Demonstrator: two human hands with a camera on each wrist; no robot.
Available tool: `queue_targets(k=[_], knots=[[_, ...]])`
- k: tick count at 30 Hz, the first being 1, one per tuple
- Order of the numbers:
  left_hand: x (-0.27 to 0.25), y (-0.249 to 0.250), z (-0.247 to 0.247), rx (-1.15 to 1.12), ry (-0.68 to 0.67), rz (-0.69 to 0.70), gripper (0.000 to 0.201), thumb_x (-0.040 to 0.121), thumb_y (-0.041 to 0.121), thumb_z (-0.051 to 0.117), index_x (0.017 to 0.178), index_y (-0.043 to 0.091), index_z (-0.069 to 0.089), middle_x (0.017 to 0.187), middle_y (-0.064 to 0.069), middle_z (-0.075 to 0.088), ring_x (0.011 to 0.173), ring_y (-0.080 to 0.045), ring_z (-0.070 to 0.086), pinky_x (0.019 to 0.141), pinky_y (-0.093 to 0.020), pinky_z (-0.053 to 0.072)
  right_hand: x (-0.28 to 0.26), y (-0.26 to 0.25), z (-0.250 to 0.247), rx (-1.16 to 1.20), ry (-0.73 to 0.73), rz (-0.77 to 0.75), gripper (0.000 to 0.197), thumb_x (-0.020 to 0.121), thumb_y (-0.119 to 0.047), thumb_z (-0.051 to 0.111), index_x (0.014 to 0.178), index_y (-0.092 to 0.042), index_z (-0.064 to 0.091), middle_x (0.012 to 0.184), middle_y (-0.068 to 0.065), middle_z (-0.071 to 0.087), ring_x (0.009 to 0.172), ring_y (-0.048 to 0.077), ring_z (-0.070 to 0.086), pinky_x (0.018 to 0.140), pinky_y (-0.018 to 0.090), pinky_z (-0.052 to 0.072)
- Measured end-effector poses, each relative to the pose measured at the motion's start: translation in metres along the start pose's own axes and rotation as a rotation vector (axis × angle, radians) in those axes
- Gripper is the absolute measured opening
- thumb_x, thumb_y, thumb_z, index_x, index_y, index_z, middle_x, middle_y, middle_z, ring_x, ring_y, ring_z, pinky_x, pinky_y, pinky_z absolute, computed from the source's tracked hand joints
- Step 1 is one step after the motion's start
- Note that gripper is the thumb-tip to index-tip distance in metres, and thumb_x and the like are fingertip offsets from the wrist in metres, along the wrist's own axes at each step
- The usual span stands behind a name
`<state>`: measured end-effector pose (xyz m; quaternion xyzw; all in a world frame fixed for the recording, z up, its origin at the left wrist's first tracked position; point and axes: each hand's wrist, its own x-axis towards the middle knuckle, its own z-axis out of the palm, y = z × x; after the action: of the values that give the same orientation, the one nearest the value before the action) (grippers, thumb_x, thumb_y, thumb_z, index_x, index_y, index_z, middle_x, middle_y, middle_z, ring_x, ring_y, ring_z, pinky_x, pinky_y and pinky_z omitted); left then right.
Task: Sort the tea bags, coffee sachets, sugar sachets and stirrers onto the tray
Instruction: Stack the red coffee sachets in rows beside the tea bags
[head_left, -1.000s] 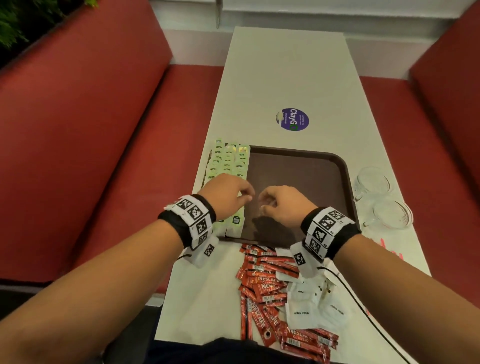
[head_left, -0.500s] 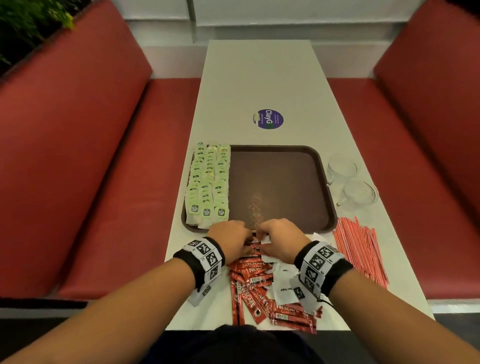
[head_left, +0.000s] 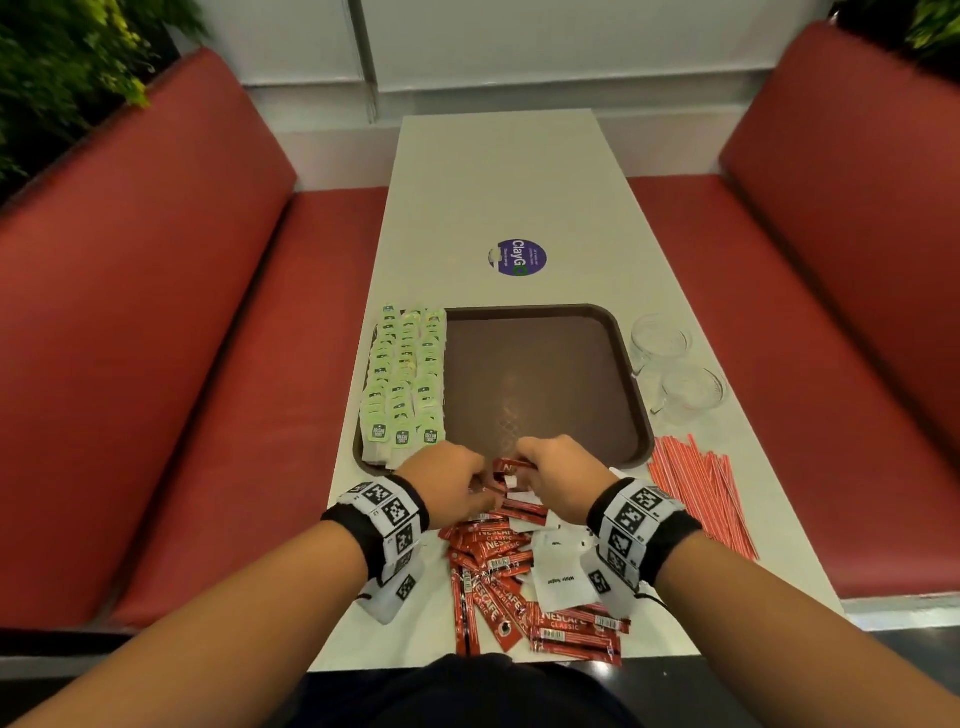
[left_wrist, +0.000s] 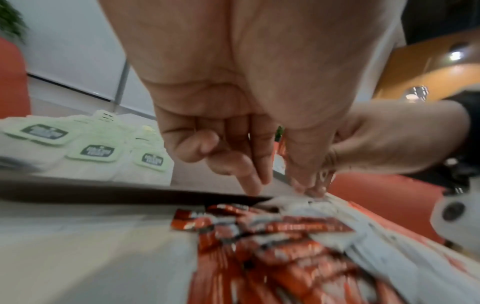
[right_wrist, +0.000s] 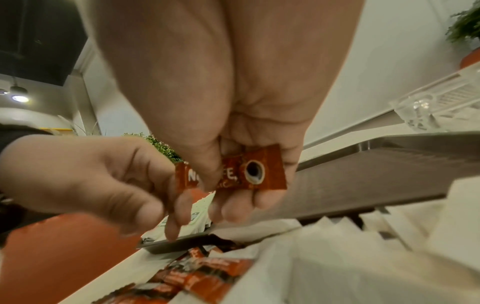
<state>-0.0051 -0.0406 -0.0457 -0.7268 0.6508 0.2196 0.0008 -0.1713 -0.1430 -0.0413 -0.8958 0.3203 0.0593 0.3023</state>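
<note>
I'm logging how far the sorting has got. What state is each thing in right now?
Tea bags: lined up in rows on the tray's left side.
Tray: the rest of it bare.
Coffee sachets: loose pile on the table.
Held coffee sachet: pinched in the right hand.
Left hand: fingers down at the pile.
Sugar sachets: mixed into the pile.
Stirrers: on the table, right of the tray.
Glasses: empty.

Even indoor light (wrist views blurred, edges warped)

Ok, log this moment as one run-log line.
right hand: pinches coffee sachet | left hand: over sachet pile | tea bags: on tray | stirrers: unsorted
</note>
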Motion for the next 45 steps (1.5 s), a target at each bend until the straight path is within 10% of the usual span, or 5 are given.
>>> queue_targets(k=[8,15,31,39,45], knots=[[0.005,0.015,0.02,0.03,-0.045,0.105,0.037,0.085,0.04,0.07,0.121,0.031,0.064,0.121,0.008,0.059,0.108,-0.017,0.059,0.092,-0.037,0.05,-0.005,0.006,0.001,0.0,0.015,0.028,0.011,0.103,-0.021,0.047,0.093,-0.021,0.043,0.087,0.003,0.059,0.077,0.023,0.056,0.066,0.032,0.042],[0.004,0.021,0.011,0.077,0.015,0.127,0.027,0.096,0.037,0.054,0.115,0.026,0.07,0.108,0.001,0.067,0.099,-0.023,0.063,0.086,-0.038,0.051,-0.009,0.008,-0.006,0.09,0.019,-0.069,0.016,0.095,-0.025,0.057,0.102,-0.023,0.072,0.091,-0.007,0.069,0.086,0.014,0.064,0.077,0.03,0.05],[0.012,-0.018,-0.039,-0.271,0.134,-0.044,0.014,0.094,0.029,0.065,0.104,0.029,0.074,0.087,0.012,0.066,0.082,-0.006,0.058,0.071,-0.018,0.04,0.025,0.006,-0.03,0.128,0.203,-0.273,0.018,0.096,-0.024,0.063,0.082,-0.031,0.055,0.086,-0.013,0.054,0.078,0.01,0.054,0.075,0.029,0.045],[0.067,-0.058,-0.091,-0.356,0.32,-0.18,0.007,0.09,0.024,0.071,0.092,0.03,0.068,0.083,0.01,0.064,0.075,-0.008,0.057,0.065,-0.022,0.041,0.069,0.002,-0.06,0.356,0.229,-0.03,0.013,0.1,-0.02,0.052,0.112,-0.018,0.047,0.082,-0.003,0.058,0.064,0.009,0.052,0.058,0.024,0.038],[0.146,-0.097,-0.117,-0.184,0.171,-0.33,0.011,0.083,0.023,0.079,0.087,0.024,0.069,0.087,0.008,0.065,0.088,-0.014,0.063,0.077,-0.025,0.049,0.101,0.008,-0.073,0.342,0.172,0.039,0.008,0.095,-0.01,0.045,0.094,-0.015,0.039,0.077,0.002,0.048,0.063,0.017,0.043,0.059,0.033,0.035]])
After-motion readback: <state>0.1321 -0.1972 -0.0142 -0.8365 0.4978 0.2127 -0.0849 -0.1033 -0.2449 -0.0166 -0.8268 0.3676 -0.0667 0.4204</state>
